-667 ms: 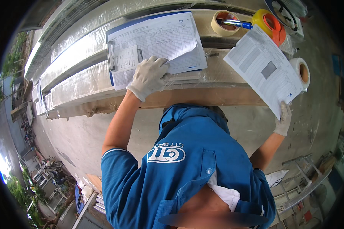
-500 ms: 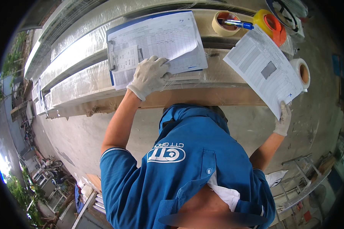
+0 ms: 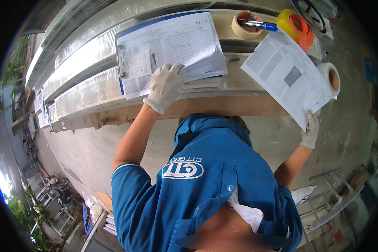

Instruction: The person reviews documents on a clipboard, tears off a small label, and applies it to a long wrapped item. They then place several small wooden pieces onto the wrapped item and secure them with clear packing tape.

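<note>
A gray floor [image 3: 88, 151], with a dark patch at left, spreads across the room. Green leaves show in 2 areas along the left rim, with white glare [image 3: 4, 180] beside the lower leaves [image 3: 19, 214]. At lower right, a metal frame [image 3: 334, 218] stands in dimmer light.

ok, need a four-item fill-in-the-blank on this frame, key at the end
1. The hand holding the loose printed sheet is the person's ____.
2. The other hand is over papers on a clipboard coloured ____.
3. Seen across the masking tape roll is a ____.
4. Both hands wear pale ____.

Missing words: right; blue; pen; gloves.
</note>
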The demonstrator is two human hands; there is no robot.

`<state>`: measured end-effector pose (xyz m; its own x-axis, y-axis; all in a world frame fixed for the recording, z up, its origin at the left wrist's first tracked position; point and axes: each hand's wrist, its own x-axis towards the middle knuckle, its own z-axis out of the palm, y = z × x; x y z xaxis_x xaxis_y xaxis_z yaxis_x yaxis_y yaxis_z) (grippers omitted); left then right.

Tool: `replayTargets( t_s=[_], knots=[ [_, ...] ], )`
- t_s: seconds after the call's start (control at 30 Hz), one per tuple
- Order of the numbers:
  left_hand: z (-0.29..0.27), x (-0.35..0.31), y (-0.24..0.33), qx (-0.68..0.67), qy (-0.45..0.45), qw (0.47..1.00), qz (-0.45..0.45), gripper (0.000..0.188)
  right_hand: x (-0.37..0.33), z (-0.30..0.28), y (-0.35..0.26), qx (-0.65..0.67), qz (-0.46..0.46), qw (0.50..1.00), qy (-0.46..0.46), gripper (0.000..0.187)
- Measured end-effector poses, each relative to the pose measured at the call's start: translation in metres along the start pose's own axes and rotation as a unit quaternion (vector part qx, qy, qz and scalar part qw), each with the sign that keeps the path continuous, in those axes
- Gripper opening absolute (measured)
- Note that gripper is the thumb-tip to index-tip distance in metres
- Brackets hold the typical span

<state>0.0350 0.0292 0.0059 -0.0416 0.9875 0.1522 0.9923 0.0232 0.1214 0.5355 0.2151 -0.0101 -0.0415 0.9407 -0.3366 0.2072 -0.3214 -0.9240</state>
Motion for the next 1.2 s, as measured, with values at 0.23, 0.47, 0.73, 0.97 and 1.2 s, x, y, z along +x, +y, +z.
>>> replayTargets(
  t_s=[0.23, 0.47, 0.73, 0.97, 1.2],
  knots=[
    [-0.005, -0.007, 0.002, -0.179, 0.116, 0.960, -0.181, 0.011, -0.012, -0.006, -0.005, -0.027, 0.010, 0.999, -0.019, 0.050],
    [-0.004, -0.009, -0.011, -0.390, 0.095, 0.857, -0.322, 0.019, -0.015, -0.023, 0.000, -0.044, 0.013, 0.997, -0.060, 0.043],
    [-0.010, -0.003, -0.017, -0.386, 0.020, 0.873, -0.296, 0.018, -0.016, -0.030, 0.005, -0.046, -0.001, 0.997, -0.055, 0.041],
    [-0.014, -0.001, -0.013, -0.324, -0.013, 0.910, -0.256, 0.023, -0.014, -0.026, 0.002, -0.054, -0.013, 0.997, -0.059, 0.046],
    [-0.012, -0.001, -0.013, -0.266, -0.010, 0.937, -0.227, 0.031, -0.012, -0.026, 0.007, -0.013, 0.004, 0.998, -0.059, 0.046]
  ],
)
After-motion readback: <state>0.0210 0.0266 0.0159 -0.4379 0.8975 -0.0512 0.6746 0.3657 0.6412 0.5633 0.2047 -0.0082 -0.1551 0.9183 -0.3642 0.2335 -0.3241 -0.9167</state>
